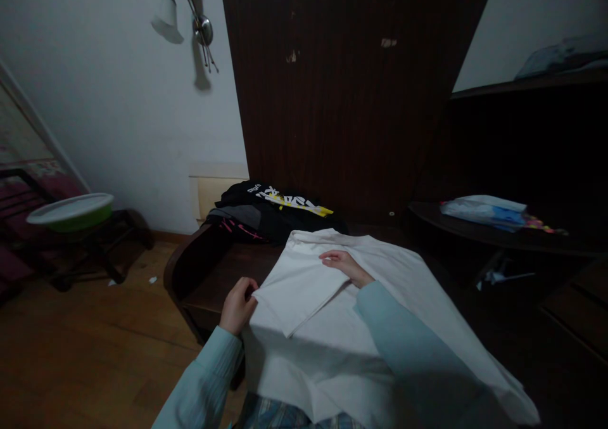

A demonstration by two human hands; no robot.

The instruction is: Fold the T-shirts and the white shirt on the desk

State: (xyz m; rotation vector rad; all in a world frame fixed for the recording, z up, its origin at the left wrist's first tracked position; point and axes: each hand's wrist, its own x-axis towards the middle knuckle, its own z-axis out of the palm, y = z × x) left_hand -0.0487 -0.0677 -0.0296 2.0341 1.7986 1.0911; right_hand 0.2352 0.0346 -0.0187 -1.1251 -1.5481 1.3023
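Observation:
A white shirt [304,359] lies spread in front of me, one sleeve [297,289] folded inward over its body. At the left edge of that sleeve, my left hand [239,305] is closed, pinching the fabric between thumb and fingers. My right hand [346,265] rests on top of the sleeve near its upper right, fingers stretched out to the left and touching the cloth. Part of the right palm's underside is hidden. The shirt's lower edge reaches my lap, and its right side trails off toward the lower right.
Dark clothes [280,210] with white and yellow print lie heaped behind the shirt on a dark wooden bench [209,277]. On the right, a curved shelf [456,232] bears a plastic packet [484,210]. A green basin [85,217] stands on a chair at left.

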